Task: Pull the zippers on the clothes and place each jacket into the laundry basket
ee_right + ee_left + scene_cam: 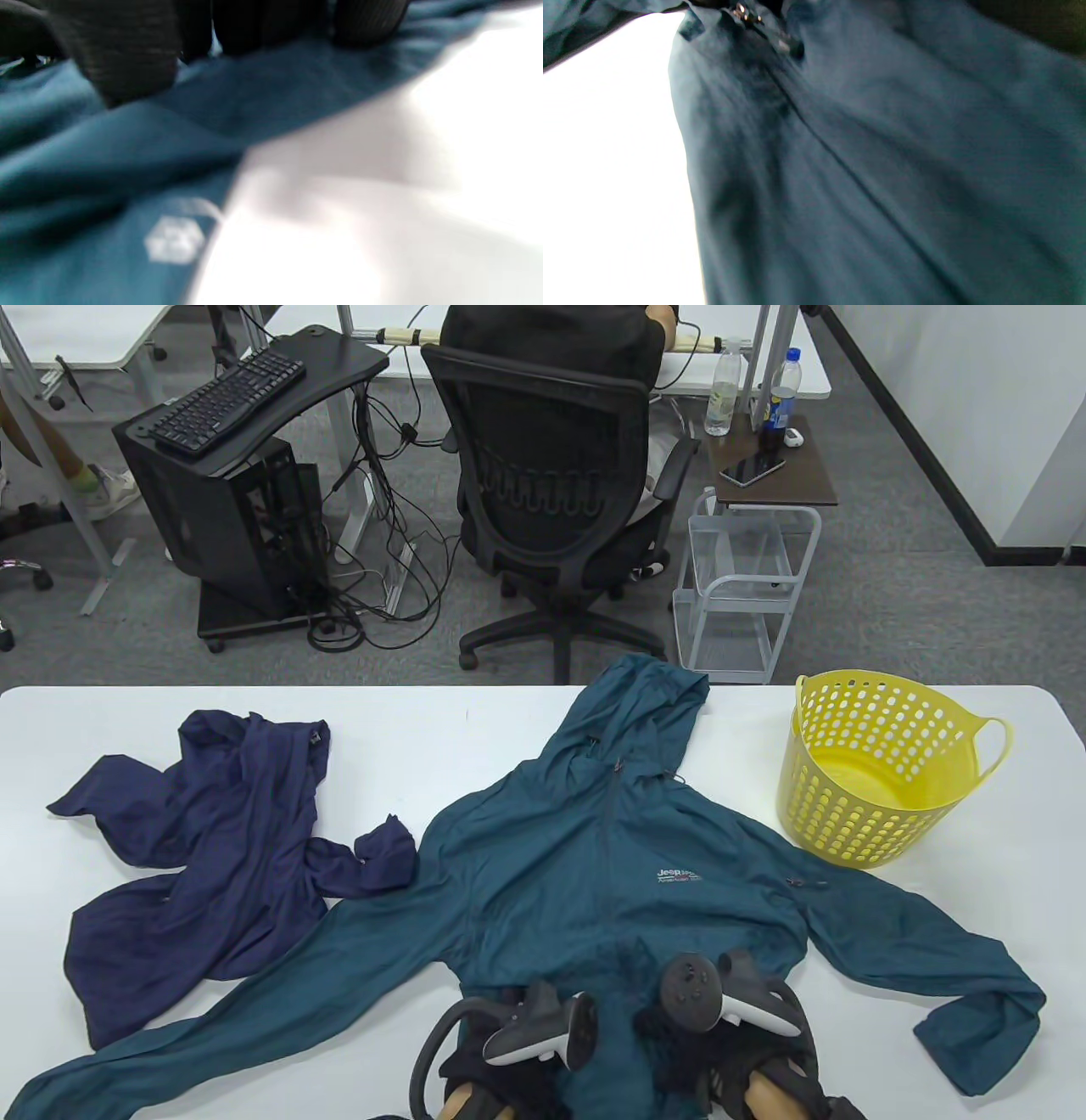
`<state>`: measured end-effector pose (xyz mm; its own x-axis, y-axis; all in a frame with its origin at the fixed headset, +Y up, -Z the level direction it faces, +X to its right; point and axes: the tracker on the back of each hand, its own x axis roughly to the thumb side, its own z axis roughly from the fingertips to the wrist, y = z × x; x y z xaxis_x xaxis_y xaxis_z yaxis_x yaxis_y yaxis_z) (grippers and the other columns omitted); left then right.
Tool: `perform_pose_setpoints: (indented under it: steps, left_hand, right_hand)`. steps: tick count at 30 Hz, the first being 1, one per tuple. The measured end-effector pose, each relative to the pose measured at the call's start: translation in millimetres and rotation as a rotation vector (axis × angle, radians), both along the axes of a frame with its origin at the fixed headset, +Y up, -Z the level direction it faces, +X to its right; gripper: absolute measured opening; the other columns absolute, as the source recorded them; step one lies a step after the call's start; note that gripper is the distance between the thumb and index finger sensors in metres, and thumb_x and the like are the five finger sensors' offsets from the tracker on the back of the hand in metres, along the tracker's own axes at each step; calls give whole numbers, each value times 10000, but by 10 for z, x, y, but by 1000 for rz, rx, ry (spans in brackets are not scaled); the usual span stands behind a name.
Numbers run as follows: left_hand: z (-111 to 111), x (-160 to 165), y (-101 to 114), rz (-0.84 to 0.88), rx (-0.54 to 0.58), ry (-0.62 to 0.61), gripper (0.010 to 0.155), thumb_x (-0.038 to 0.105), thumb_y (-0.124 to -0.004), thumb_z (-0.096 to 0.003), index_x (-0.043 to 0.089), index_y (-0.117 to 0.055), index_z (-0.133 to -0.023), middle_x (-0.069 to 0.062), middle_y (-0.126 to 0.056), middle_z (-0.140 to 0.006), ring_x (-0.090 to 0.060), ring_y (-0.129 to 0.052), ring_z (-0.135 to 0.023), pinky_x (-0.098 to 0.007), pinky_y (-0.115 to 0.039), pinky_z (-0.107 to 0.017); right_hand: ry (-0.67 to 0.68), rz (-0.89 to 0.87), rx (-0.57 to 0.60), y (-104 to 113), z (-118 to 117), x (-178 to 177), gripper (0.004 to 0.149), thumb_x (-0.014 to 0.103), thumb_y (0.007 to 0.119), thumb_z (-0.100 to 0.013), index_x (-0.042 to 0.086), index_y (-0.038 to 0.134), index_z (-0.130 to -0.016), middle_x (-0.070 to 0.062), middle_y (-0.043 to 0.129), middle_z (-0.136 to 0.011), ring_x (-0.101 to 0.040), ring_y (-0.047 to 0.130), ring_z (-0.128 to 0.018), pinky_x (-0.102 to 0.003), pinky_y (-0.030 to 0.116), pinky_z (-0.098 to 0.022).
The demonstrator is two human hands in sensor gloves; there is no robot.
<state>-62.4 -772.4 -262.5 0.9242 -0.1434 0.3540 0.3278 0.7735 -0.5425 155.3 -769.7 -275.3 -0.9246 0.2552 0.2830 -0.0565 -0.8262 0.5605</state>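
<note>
The teal hooded zip-front jacket (611,848) lies spread flat on the white table (475,712), front up and sleeves out, with its hem directly under your fingers, which suits working the zipper from the bottom end. Your left hand (509,1052) and right hand (721,1035) sit side by side at that hem, either side of the dark zipper line (840,161) that runs away from your fingers toward the collar. In the right wrist view your dark gloved fingers (127,55) rest down on the teal cloth; whether either hand actually pinches fabric or the slider I cannot tell. The crumpled navy jacket (212,848) waits well off to the left of your fingers, and the yellow perforated plastic laundry basket (882,772) stands beyond and to the right, looking empty.
</note>
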Motion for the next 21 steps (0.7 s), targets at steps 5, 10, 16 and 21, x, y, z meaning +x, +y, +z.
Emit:
perform_pose_setpoints:
  steps: [5, 10, 16, 21]
  left_hand:
    - [-81, -336, 36, 2, 48, 81, 929, 628, -755, -271, 524, -243, -1039, 77, -220, -1225, -301, -279, -1117, -596, -433, -756]
    - [-133, -468, 70, 65, 158, 104, 888, 602, -767, -274, 527, -313, -1034, 92, -305, -1219, -301, -377, -1105, -575, -486, -745]
    - [-123, -431, 71, 14, 343, 96, 785, 583, -763, -314, 528, -427, -1022, 107, -497, -1195, -286, -560, -1073, -558, -576, -716]
    - [-121, -393, 40, 15, 339, 106, 735, 595, -718, -342, 528, -447, -1022, 92, -494, -1198, -285, -580, -1065, -552, -587, -710]
  right_hand:
    - [17, 1, 66, -87, 47, 299, 830, 343, 918, -398, 460, 420, -1052, 139, 234, -1187, -295, 299, -1094, -618, 403, -745]
    - [-21, 6, 157, -30, 67, 487, 653, 279, 915, -443, 483, 629, -993, 190, 404, -1184, -259, 436, -1109, -614, 462, -738]
    - [-19, -77, 299, 138, 190, 380, 558, 303, 857, -476, 346, 699, -1009, 67, 520, -1183, -303, 526, -1068, -597, 535, -711]
    - [125, -233, 420, 385, 568, -169, 522, 539, 809, -470, 304, 827, -936, 8, 737, -1063, -360, 749, -898, -527, 675, -635]
